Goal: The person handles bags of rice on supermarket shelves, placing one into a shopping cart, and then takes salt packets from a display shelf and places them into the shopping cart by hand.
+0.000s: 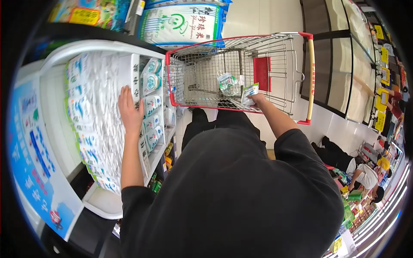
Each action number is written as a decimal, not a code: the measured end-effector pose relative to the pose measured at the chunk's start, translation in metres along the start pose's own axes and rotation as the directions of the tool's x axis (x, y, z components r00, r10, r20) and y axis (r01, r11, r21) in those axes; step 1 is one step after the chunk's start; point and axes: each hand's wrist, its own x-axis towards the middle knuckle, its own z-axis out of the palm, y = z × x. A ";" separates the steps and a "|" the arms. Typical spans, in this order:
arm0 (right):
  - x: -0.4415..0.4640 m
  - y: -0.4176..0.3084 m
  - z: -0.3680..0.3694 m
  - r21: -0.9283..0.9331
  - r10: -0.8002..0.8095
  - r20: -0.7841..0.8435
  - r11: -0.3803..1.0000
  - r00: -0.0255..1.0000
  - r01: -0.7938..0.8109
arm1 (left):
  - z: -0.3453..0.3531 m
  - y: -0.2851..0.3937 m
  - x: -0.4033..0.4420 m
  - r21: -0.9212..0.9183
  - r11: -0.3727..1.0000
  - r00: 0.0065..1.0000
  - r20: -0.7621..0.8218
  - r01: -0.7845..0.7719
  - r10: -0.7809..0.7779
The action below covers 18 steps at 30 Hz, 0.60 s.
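My left hand [130, 111] is open, its fingers together and stretched out over the white edge strip with black characters, beside a row of white packets [107, 112] in a white display bin [53, 103]. My right hand [258, 100] is closed on a small white, blue and green packet [249, 94] over the near side of a wire shopping cart [206, 64]. In the cart, close to that packet, lies a clear and green plastic package [229, 84].
Bottles with teal labels [152, 81] stand on a shelf right of the bin. Rice bags [180, 23] lie behind. Bins with yellow price tags [379, 121] line the right side. Another person [365, 176] is at the lower right.
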 end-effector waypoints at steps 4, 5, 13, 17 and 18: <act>0.064 -0.002 0.002 -0.060 0.035 0.017 0.998 0.999 -0.034 | 0.007 0.003 0.010 0.025 1.000 1.000 0.026 0.004 -0.005; 0.078 -0.010 0.007 -0.072 0.009 0.044 0.997 0.999 -0.005 | 0.010 0.006 0.015 0.026 1.000 0.999 0.040 0.006 -0.007; 0.168 -0.095 0.031 0.018 -0.057 0.114 0.998 0.992 0.056 | 0.016 0.014 0.021 0.127 0.990 0.993 0.088 0.065 -0.077; 0.236 -0.061 0.017 -0.461 0.004 0.026 0.888 1.000 0.008 | 0.013 0.016 0.021 0.139 0.988 0.992 0.095 0.071 -0.084; 0.187 -0.072 0.015 -0.628 -0.118 0.017 0.772 0.993 0.103 | 0.013 0.015 0.021 0.139 0.988 0.993 0.091 0.061 -0.074</act>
